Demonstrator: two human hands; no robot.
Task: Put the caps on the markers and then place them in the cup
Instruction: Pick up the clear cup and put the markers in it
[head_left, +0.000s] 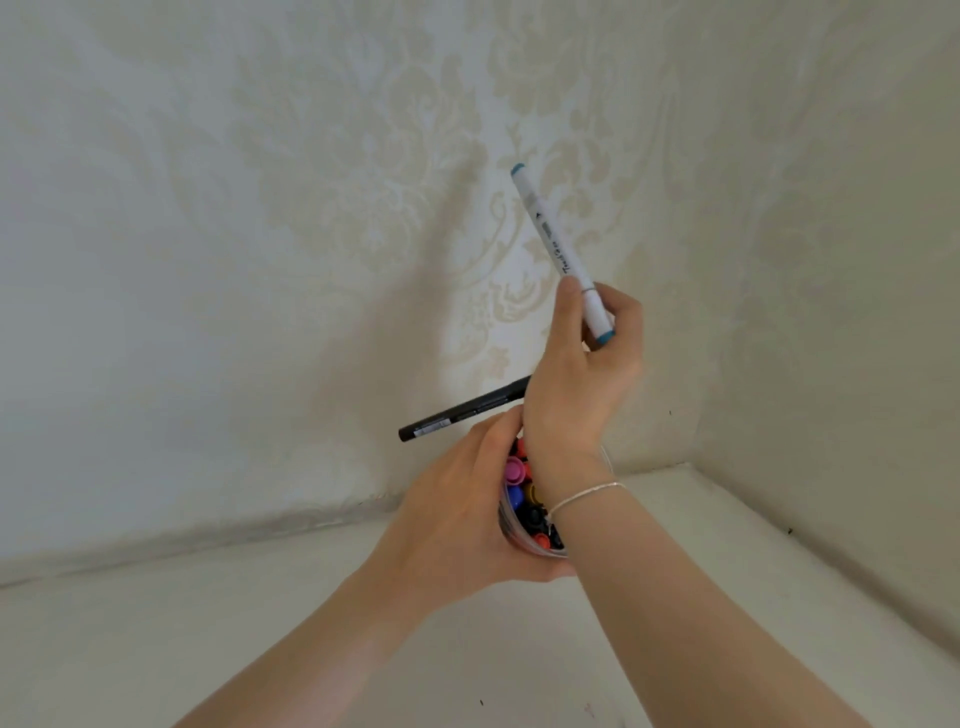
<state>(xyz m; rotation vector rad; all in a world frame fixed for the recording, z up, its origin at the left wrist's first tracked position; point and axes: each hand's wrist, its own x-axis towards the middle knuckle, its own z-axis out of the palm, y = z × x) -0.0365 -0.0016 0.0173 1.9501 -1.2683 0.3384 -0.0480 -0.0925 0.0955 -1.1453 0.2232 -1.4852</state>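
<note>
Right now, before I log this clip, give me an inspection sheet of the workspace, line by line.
Surface: pale shelf in a wall corner, a few dark specks.
Job's things: clear cup full of capped markers; white marker with teal caps raised above it; black pen behind the hands, support not visible.
Clutter: nothing seen.
Hands: left hand grips the cup; right hand holds the white marker, its fingers curled round the lower end.
Cables: nothing seen.
Surroundings: cream patterned wallpaper; thin bracelet on the right wrist.
</note>
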